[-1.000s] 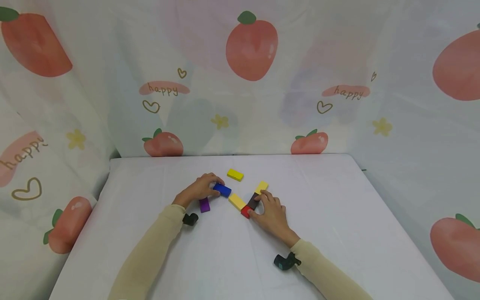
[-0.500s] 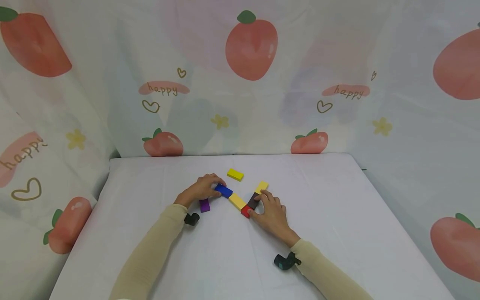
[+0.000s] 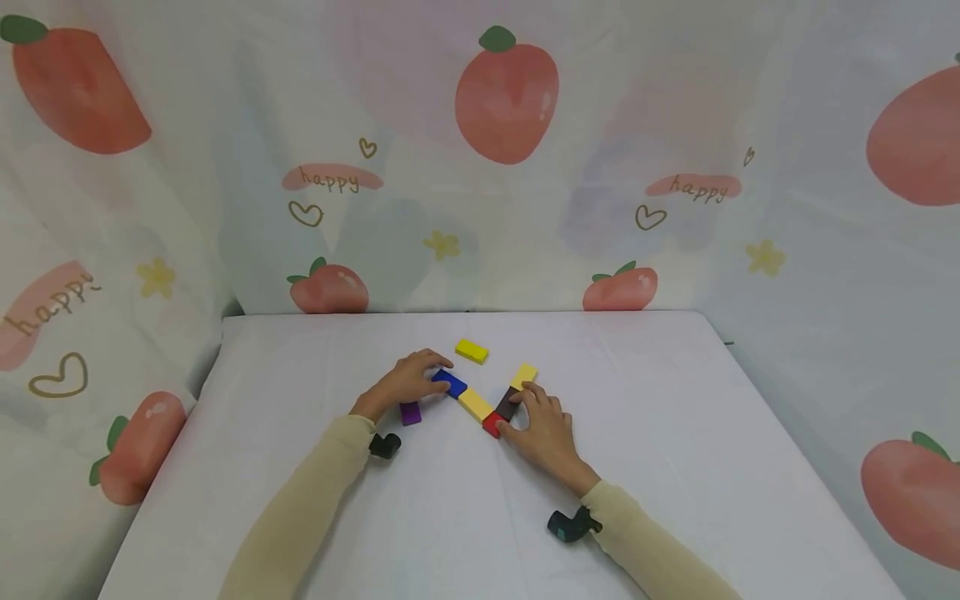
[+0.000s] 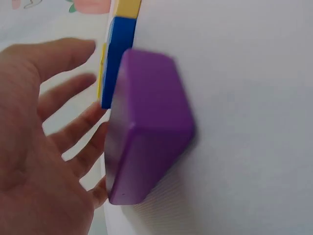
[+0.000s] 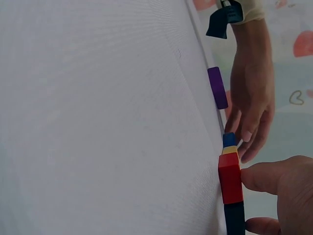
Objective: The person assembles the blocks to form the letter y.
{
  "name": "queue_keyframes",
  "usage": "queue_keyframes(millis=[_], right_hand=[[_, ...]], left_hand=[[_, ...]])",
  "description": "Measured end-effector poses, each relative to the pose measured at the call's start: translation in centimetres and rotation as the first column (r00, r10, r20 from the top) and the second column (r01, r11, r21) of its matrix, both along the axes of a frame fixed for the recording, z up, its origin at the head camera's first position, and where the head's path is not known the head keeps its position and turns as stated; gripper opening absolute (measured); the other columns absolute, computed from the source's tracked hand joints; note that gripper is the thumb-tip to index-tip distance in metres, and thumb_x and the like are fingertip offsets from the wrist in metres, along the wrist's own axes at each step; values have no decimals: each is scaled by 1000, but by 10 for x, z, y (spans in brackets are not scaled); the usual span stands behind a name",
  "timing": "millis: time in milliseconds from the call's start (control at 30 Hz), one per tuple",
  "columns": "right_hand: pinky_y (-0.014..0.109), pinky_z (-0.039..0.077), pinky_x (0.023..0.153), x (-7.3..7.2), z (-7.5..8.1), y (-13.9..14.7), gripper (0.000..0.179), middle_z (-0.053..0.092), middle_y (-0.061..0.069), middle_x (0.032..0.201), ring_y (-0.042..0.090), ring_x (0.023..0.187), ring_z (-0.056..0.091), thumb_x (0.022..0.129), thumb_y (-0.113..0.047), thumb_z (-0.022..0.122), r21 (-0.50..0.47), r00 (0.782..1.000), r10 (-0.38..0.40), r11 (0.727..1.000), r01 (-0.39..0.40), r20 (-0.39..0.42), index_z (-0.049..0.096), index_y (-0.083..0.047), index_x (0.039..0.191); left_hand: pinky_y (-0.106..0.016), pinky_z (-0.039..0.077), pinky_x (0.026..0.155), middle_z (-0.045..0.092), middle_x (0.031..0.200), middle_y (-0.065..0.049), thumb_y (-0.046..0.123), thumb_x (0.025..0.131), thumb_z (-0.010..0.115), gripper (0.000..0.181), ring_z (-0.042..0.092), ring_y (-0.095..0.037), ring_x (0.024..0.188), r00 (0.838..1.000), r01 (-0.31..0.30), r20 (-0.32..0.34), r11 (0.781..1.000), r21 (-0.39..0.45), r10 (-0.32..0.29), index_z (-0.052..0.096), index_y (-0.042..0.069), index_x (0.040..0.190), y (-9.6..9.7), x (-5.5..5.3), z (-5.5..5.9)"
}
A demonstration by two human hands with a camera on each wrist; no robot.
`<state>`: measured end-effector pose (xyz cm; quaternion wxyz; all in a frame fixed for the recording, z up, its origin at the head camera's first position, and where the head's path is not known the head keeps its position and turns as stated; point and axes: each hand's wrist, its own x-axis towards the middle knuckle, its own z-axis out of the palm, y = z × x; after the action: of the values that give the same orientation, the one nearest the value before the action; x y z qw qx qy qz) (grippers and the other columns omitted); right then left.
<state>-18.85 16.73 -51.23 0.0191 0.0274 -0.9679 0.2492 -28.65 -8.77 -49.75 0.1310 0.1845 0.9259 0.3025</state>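
Small coloured blocks form a V on the white table. Its left arm holds a blue block [image 3: 451,383] and a pale yellow block [image 3: 475,406]. A red block [image 3: 492,425] lies at the bottom corner. A dark block [image 3: 507,405] and another pale yellow block [image 3: 525,375] make up the right arm. Beside the blue block, my left hand [image 3: 408,382] has its thumb and fingers spread apart, gripping nothing. In the right wrist view, my right hand [image 5: 298,196] touches the red block with its thumb and the dark block with a finger.
A purple block [image 3: 410,414] lies below my left hand, close to that wrist's camera. Behind the V sits a bright yellow block [image 3: 472,351]. A printed cloth [image 3: 510,233] stands along the table's back edge.
The blue block has slid slightly right until it meets the pale yellow block. My left hand followed it, then its fingers spread off the block. My right hand has stayed in place.
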Motion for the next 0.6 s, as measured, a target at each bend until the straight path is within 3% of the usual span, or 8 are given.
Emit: queue_keyframes(millis=[133,233,433,600], right_hand=[[49,38,89,-1,-1,1,46,42,6,152,33,128,45,83,-46,72,6,1000,0,1000,0,-5,60,-19,119],[49,38,89,-1,-1,1,46,42,5,152,34,128,45,83,-47,72,5,1000,-4,1000,4,-7,61,-20,118],[49,37,87,0,-1,1,44,42,6,151,34,126,45,82,-44,73,-7,1000,-3,1000,3,-15,61,-20,117],[49,37,87,1,-2,0,44,43,6,151,34,126,45,82,-44,74,-16,1000,-3,1000,3,-30,61,-20,117]], left_hand=[[-48,43,107,58,132,-6,34,91,69,43,54,-26,123,995,-94,-20,995,33,94,61,19,130,3,5,-2],[-43,47,100,61,125,-7,33,90,71,44,57,-24,115,987,-138,-73,990,34,140,61,16,129,5,9,-4],[-42,49,92,66,113,-8,37,87,73,50,60,-23,99,968,-226,-108,974,17,226,60,10,127,9,16,-6],[-44,45,93,67,109,-7,40,86,74,47,61,-22,95,962,-250,-115,968,-22,246,61,10,121,13,16,-9]])
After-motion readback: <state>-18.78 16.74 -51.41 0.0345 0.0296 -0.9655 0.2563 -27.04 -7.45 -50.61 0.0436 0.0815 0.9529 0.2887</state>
